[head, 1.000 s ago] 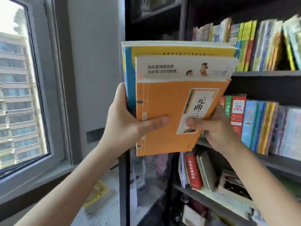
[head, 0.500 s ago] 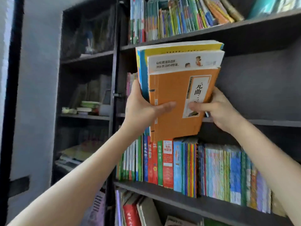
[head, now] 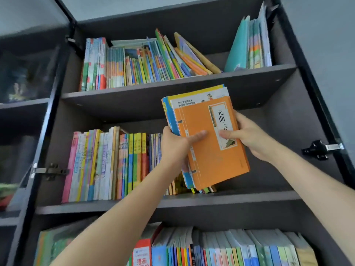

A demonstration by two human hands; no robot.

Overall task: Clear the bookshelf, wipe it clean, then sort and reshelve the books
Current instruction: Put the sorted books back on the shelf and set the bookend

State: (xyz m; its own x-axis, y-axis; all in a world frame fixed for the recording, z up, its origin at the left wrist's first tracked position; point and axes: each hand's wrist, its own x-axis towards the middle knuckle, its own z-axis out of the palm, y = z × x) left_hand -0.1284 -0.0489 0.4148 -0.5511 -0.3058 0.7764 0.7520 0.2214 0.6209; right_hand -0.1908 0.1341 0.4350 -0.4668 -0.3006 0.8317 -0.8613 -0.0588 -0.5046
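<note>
I hold a small stack of books (head: 207,150) between both hands, an orange-covered one in front, a white-topped and a blue-and-yellow one behind. My left hand (head: 177,144) grips the stack's left edge with the thumb across the orange cover. My right hand (head: 247,136) grips its right edge, thumb on the white title label. The stack tilts, and its lower end sits at the middle shelf board (head: 249,196), just right of a row of upright books (head: 107,166). The shelf space to the right of the stack is bare.
The dark bookcase has a top shelf (head: 192,78) with leaning picture books and a lower shelf full of books (head: 230,248). A door hinge (head: 319,149) juts from the right wall, another hinge (head: 51,170) from the left. A glass-doored cabinet (head: 23,112) stands at left.
My view swung from the window up to the bookcase. Both hands carried the stack up and right, and its lower end now rests in the middle shelf beside the upright row.
</note>
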